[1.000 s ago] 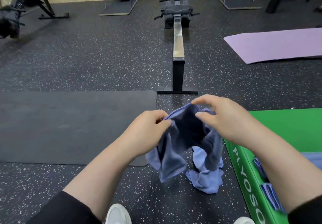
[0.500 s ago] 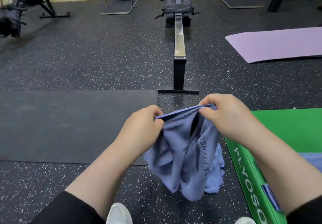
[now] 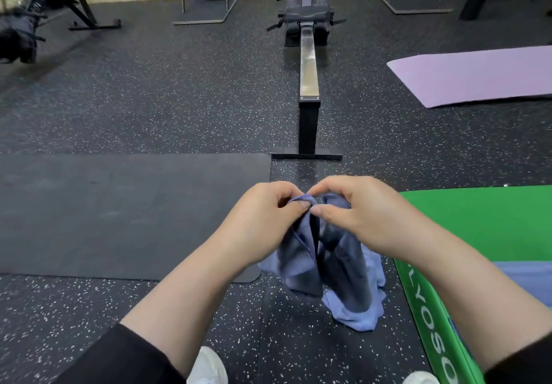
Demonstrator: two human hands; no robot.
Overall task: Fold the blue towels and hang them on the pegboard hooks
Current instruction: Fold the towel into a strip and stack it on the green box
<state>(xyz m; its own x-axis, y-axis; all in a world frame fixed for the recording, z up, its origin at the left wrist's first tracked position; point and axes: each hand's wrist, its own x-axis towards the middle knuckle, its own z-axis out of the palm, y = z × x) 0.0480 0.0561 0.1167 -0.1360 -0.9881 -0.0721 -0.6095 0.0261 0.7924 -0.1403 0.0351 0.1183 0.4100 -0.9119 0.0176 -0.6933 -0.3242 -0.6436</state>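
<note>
A blue towel point(image 3: 334, 267) hangs crumpled in the air in front of me, above the speckled floor. My left hand point(image 3: 263, 222) pinches its top edge between thumb and fingers. My right hand point(image 3: 367, 219) pinches the same edge right beside it, the two thumbs almost touching. The towel's lower end droops in loose folds below both hands. Another blue towel point(image 3: 525, 282) lies on the green plyo box point(image 3: 478, 228) at my right, partly hidden by my right forearm. No pegboard is in view.
A black mat point(image 3: 119, 213) lies on the floor to the left. A rowing machine point(image 3: 307, 85) stretches straight ahead. A purple mat point(image 3: 478, 76) lies at the far right. Metal stands and gym gear line the back wall. My white shoes point(image 3: 209, 365) show at the bottom.
My hands have come together, bringing the two pinched points of the towel's top edge side by side. The spread towel has collapsed into hanging folds.
</note>
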